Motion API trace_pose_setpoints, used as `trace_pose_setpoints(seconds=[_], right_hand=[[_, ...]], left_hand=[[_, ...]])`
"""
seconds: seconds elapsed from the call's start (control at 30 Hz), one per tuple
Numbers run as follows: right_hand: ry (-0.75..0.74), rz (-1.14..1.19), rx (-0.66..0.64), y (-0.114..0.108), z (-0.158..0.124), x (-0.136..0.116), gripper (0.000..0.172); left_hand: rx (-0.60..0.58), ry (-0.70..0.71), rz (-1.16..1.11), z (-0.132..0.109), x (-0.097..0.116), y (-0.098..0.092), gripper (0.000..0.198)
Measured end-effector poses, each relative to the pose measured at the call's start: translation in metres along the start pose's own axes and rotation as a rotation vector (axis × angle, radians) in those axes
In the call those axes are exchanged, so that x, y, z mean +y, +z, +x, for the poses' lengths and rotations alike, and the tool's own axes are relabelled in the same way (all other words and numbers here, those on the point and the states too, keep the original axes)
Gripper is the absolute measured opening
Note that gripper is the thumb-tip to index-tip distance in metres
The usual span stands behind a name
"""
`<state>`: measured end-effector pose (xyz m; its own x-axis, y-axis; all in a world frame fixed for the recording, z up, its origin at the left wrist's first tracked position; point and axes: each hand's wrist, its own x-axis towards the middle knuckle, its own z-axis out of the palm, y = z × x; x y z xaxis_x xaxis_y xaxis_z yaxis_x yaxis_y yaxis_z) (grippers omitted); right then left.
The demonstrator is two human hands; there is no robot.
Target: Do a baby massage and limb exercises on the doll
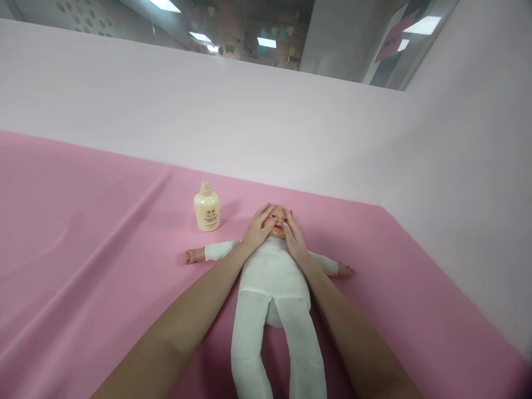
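Note:
A baby doll (272,271) with a white cloth body lies on its back, head away from me, arms stretched out to both sides. My left hand (258,226) rests along the left side of the doll's face, its fingers extended and the thumb near the mouth. On the other side of the face lies my right hand (294,235), fingers stretched upward over the cheek. Both palms touch the head and partly cover it; the eyes and mouth show between them. Neither hand is closed around anything.
A cream pump bottle (206,210) stands upright to the left of the doll's head. Pink cloth (103,233) with some folds covers the surface. White walls (208,111) rise behind and at the right, with a window (249,33) above.

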<state>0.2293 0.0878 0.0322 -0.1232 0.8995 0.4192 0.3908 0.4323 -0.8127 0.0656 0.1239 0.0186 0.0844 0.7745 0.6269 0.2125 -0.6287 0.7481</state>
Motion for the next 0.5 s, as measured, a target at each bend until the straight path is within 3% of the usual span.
trace_pose_setpoints(seconds=[0.13,0.33,0.5], right_hand=[[-0.024,-0.014,-0.01,-0.0017,-0.001,-0.0032,0.075],[0.014,-0.003,0.017,-0.0004,0.0013,0.0001,0.084],[0.27,0.068,0.052,0.0023,0.0034,0.0042,0.104]], left_hand=[[0.005,-0.018,0.027,-0.0015,-0.0036,0.0027,0.06],[0.005,-0.061,0.05,-0.001,-0.0038,0.0024,0.064],[0.015,-0.129,0.071,-0.0015,-0.0024,0.0026,0.068]])
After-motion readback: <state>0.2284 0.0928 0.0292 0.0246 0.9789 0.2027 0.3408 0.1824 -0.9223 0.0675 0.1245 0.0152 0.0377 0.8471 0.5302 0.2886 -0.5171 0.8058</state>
